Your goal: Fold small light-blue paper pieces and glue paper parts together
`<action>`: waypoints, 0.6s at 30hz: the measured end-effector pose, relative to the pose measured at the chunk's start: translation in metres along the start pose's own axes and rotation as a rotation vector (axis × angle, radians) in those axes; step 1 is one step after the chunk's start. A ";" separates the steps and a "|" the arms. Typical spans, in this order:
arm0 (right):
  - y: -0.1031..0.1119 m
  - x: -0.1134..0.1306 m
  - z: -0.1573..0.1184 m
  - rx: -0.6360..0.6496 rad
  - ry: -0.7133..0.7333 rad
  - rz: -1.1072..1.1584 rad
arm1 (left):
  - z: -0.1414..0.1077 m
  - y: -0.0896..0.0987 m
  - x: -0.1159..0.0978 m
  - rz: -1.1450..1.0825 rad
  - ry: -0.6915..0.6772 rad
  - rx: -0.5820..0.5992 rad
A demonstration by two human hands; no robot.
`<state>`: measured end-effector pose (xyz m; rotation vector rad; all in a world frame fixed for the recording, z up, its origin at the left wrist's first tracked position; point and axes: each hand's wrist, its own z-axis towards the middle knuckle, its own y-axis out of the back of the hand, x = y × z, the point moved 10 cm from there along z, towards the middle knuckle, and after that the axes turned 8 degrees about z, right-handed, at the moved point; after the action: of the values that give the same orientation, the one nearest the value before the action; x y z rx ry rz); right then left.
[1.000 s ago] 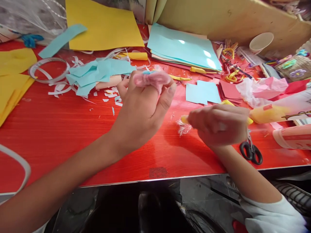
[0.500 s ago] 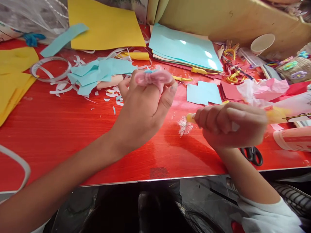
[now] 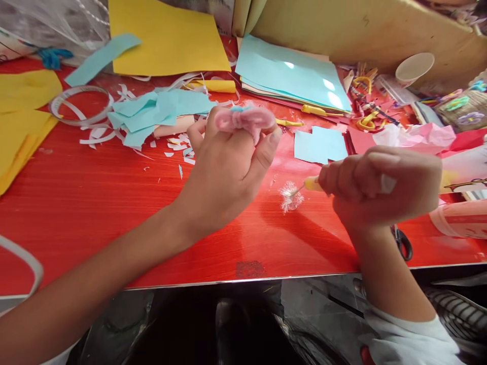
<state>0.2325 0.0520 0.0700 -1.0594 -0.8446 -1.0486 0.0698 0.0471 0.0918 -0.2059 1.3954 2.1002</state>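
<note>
My left hand is closed, with a fuzzy pink bow held at its fingers above the table. A bit of blue shows at the bow's top edge. My right hand makes a fist around a tool with a yellow handle and a thin metal shaft. Most of that handle is hidden inside the fist, so its exact kind is unclear. The shaft points down-left to a whitish, scratchy patch on the red tabletop; whether the tip touches it I cannot tell.
Light blue paper pieces, white scraps and a tape roll lie left of centre. Yellow sheets and a blue paper stack are behind. Black scissors sit near the front edge, by the right wrist. A paper cup stands back right.
My right hand has moved right and slightly up with the tool, and more of its thin shaft now shows. My left hand stays almost where it was, still holding the bow.
</note>
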 end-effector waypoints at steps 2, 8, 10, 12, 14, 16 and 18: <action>-0.010 -0.005 -0.003 0.059 0.037 0.003 | 0.000 -0.001 0.000 -0.010 0.002 0.005; -0.026 -0.054 0.003 0.060 -0.449 -0.040 | 0.000 -0.005 0.004 -0.024 0.014 0.017; -0.019 -0.058 0.000 0.022 -0.577 -0.050 | 0.000 -0.004 0.004 -0.030 0.014 0.015; -0.009 -0.048 0.001 -0.024 -0.519 -0.019 | -0.001 -0.002 0.003 -0.026 0.013 0.013; -0.002 -0.029 0.002 -0.048 -0.316 0.032 | -0.001 0.000 0.001 -0.013 0.011 0.005; -0.001 -0.013 -0.001 -0.024 -0.101 0.044 | -0.001 0.002 -0.001 -0.006 0.012 0.005; -0.010 -0.005 -0.007 0.037 0.054 0.029 | -0.001 0.001 -0.001 -0.016 0.013 0.011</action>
<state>0.2222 0.0457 0.0660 -1.0056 -0.7999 -1.0288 0.0700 0.0452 0.0927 -0.2260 1.4079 2.0819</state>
